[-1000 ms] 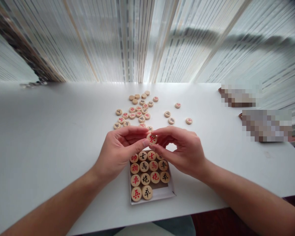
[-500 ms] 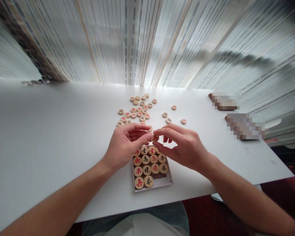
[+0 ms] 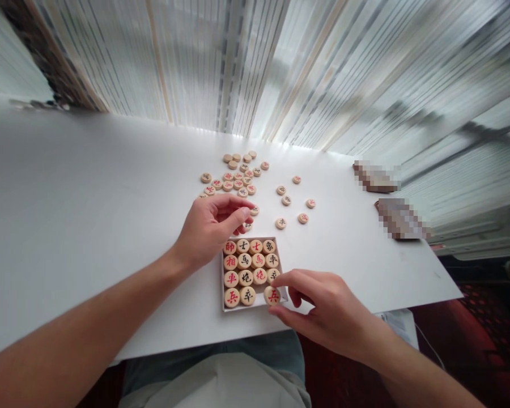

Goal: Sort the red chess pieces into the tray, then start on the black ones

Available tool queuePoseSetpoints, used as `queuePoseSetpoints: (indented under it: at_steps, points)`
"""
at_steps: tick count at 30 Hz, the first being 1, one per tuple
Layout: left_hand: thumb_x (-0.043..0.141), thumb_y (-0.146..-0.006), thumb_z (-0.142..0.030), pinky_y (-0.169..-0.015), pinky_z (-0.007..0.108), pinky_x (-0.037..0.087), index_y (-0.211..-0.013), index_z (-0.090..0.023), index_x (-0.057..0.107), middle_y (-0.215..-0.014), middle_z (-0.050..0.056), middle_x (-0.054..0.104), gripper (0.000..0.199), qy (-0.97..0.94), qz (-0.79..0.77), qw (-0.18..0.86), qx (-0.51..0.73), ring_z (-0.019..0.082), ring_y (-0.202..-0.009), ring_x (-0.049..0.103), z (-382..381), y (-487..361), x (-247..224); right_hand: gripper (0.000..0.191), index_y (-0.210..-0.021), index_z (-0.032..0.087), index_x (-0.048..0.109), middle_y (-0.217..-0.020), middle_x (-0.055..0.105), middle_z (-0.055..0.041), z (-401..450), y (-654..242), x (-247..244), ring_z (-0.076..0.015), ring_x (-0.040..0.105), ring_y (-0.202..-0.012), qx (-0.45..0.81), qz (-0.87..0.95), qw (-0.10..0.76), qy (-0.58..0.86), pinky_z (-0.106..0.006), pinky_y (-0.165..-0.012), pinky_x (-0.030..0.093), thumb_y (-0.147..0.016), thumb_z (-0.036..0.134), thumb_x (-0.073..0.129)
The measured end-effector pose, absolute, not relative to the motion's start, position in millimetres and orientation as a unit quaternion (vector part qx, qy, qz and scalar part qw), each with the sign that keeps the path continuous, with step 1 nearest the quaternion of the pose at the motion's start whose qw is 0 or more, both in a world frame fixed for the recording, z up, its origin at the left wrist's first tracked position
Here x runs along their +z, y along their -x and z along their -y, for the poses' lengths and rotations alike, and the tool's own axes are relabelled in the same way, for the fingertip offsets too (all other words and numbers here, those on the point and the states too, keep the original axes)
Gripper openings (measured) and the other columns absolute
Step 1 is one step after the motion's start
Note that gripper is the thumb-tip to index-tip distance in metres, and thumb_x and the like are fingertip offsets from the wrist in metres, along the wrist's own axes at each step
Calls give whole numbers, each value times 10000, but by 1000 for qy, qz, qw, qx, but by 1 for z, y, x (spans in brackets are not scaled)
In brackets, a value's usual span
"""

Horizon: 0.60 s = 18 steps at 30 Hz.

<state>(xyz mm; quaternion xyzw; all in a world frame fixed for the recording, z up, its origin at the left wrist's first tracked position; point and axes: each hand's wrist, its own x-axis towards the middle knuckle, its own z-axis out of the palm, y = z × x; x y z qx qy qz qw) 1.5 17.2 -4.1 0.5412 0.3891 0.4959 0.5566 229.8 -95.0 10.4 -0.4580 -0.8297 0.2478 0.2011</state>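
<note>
A shallow white box point(image 3: 223, 272) holds Chinese chess pieces in rows, marked in red or black. Between the thumb and index finger of my right hand point(image 3: 318, 303) is a round wooden Chinese chess piece point(image 3: 272, 296) with a red character, face up at the box's lower right corner. A gap separates it from the black-marked piece point(image 3: 247, 296) to its left. My left hand point(image 3: 212, 226) hovers over the box's upper left corner, fingers curved and thumb apart, nothing visible in its grasp. A loose piece point(image 3: 254, 211) lies right by its fingertips.
Several loose pieces point(image 3: 238, 177) are scattered beyond the box on the white table point(image 3: 110, 226), some face down. Others, such as a black-marked piece point(image 3: 281, 223), lie to the right. Two blurred-out objects point(image 3: 402, 221) rest near the right edge. A striped curtain point(image 3: 195, 68) hangs behind.
My right hand has carried the red-marked piece from between both hands down to the box's lower right corner. My left hand has let go of it and stayed above. The view has shifted slightly.
</note>
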Motion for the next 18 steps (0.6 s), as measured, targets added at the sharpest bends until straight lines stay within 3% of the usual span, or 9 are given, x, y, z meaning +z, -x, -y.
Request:
queuePoseSetpoints:
  at_steps: [18]
  points:
    - [791,-885,-191,-599,235,597,-927,-127,820,-775,41,791,83,-545,-382,553,500,145,-683,736,-17,-2,-3,158,-1130,156,704,-748,678,9,95,-228,2,-145,578,-579,193,868,166,427,-265,-582,435,-1057,288,658]
